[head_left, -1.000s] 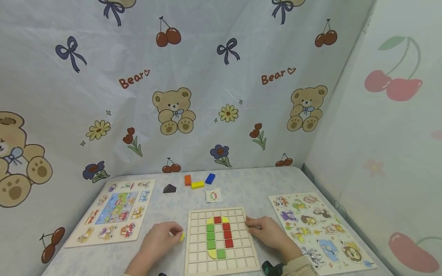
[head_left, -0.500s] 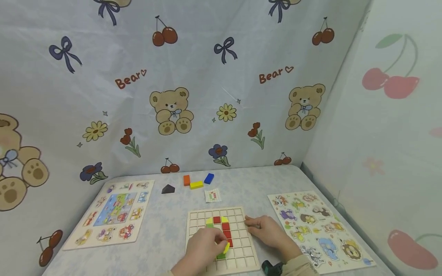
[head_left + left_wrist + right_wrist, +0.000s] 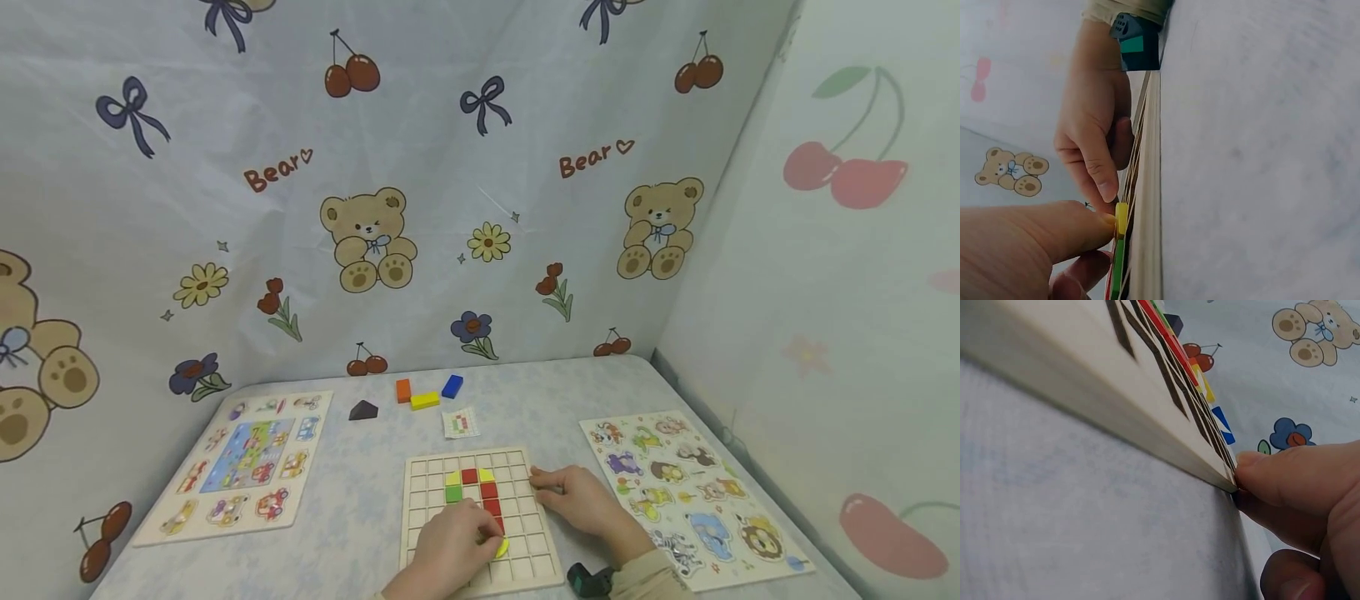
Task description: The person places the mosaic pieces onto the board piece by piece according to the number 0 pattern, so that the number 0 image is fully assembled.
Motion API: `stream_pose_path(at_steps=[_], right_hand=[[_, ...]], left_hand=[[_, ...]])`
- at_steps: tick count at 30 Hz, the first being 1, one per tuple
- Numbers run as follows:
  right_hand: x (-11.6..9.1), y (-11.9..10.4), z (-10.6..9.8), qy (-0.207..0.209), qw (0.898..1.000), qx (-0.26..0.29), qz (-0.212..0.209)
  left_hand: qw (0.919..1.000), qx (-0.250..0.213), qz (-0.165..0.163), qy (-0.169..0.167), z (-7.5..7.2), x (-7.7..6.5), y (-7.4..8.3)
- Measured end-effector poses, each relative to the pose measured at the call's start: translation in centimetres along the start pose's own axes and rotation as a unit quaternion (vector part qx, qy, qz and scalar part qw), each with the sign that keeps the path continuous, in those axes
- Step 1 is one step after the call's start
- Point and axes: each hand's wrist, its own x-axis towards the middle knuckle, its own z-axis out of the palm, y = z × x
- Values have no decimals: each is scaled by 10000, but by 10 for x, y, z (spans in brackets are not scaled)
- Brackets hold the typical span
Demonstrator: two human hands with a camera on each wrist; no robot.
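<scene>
A wooden grid board (image 3: 525, 550) lies at the table's front middle, holding red tiles (image 3: 490, 490), a green tile (image 3: 453, 493) and yellow rounded corner tiles (image 3: 453, 478). My left hand (image 3: 453, 542) is over its lower part and covers some tiles. Between its thumb and fingers it pinches a yellow rounded tile (image 3: 502, 547) at the grid; in the left wrist view that yellow tile (image 3: 1122, 215) sits in line beyond a green tile (image 3: 1117, 269). My right hand (image 3: 577, 500) grips the board's right edge, with the thumb (image 3: 1291, 472) on the corner in the right wrist view.
Behind the board lie a small pattern card (image 3: 460, 423), an orange block (image 3: 403, 391), a yellow block (image 3: 424, 401), a blue block (image 3: 452, 387) and a dark block (image 3: 363, 410). A vehicle puzzle (image 3: 300, 500) is at left, an animal puzzle (image 3: 592, 429) at right.
My left hand has carried the yellow tile from beside the board's left edge rightward over the grid, then slightly further right and down to it. My right hand stays at the board's edge.
</scene>
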Motion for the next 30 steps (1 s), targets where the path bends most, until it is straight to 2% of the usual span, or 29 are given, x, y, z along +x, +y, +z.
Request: stream_pose_path(at_steps=[8,16,22,25,30], right_hand=[[-1,-2,2,53,10000,6,9],[3,-5,5,49,10000,21,9],[5,-3,6,17,10000,-12,-9],[5,-3,7,-24,10000,-4,-13],[3,-2,7,-100,9999,18,32]], left_hand=[[9992,157,325,-198,1,-2,-2],[9998,181,5,-106,-1,-4,-1],[9997,251,-16,11,-4,-5,-2],[9995,200,-56,222,-16,-2,-5],[9946,196,-417,926,-59,4,-16]])
